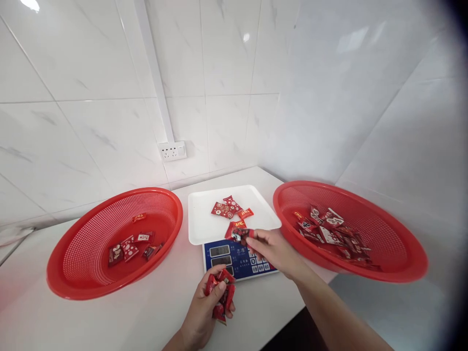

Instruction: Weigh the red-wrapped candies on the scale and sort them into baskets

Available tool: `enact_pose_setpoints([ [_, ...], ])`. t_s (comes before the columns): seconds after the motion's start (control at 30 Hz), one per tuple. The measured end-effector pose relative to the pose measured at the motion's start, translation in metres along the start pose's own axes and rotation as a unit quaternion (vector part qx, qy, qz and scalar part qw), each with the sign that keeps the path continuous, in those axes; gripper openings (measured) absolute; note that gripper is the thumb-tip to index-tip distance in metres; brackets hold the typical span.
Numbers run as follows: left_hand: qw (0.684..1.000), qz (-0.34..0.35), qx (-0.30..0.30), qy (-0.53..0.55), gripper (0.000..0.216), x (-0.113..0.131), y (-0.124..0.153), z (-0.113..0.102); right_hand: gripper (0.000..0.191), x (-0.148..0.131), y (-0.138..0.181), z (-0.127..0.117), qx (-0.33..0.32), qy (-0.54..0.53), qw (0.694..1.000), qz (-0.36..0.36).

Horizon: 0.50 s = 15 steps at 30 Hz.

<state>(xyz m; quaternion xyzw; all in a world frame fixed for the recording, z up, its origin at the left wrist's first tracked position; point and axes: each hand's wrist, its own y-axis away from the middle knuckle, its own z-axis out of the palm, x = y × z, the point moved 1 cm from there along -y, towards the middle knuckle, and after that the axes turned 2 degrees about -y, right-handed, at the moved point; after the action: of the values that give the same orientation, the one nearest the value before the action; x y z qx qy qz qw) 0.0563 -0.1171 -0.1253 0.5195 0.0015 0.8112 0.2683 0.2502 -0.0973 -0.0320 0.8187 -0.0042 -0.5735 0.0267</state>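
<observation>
Several red candy packets (221, 295) are bunched in my left hand (206, 304), its fingers wrapped round them in front of the scale. Between the thumb and fingers of my right hand (268, 248) is one dark red candy packet (239, 235), held over the front edge of the white weighing tray (199, 219). On the tray lie a few more red packets (224, 209), and an orange-red one (245, 213) beside them. Below the tray shows the blue panel of the digital scale (239, 258); my right hand hides part of its keys.
To the left stands a red plastic basket (78, 258) with several packets inside. Another red basket (398, 243), holding a larger heap of packets, is at the right, reaching past the table edge. A wall socket (173, 151) is behind the white table (157, 312).
</observation>
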Motion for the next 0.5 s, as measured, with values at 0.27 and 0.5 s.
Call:
enact_pose_setpoints([
  [0.27, 0.999, 0.009, -0.034, -0.018, 0.053, -0.008, -0.005, -0.002, 0.033, 0.02, 0.001, 0.017, -0.021, 0.061, 0.997, -0.036],
  [0.5, 0.992, -0.027, -0.1, -0.076, 0.064, -0.014, 0.0, 0.0, 0.018, 0.031, 0.038, 0.037, -0.166, 0.016, 0.986, 0.01],
])
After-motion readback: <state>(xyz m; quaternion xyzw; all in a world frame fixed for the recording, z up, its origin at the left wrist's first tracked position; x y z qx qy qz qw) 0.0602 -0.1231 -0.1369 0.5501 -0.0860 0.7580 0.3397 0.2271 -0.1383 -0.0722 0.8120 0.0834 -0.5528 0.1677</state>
